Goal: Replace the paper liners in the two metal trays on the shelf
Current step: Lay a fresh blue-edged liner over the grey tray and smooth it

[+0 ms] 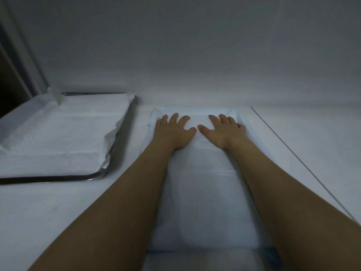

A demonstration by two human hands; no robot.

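1. The largest risk is judged to be a shifted sheet. The blue-edged liner [203, 182] lies in the middle of the shelf and is pressed down at its far end by the left hand [173, 132] and the right hand [224, 132]. Both are laid flat with fingers spread wide, and nothing is gripped. If the palms are pushed unevenly, the whole sheet could be dragged askew. Whether a tray lies beneath it cannot be told, since no rim is seen there.
2. A lesser risk is creasing or tearing where the far corners are turned up, should the thin paper be pressed too hard.
3. The smallest risk concerns the metal tray [119, 145] at the left. Its white liner [58, 133] is crumpled over the rim and could be caught by the nearby forearm.
4. The room is dimly lit. A plain pale wall [195, 45] is seen behind, with a dark frame [11, 75] at the far left.
5. The shelf [58, 212] is white and looks smooth, so sliding is judged likely. A thin dark line [302, 163] is seen along its right side.
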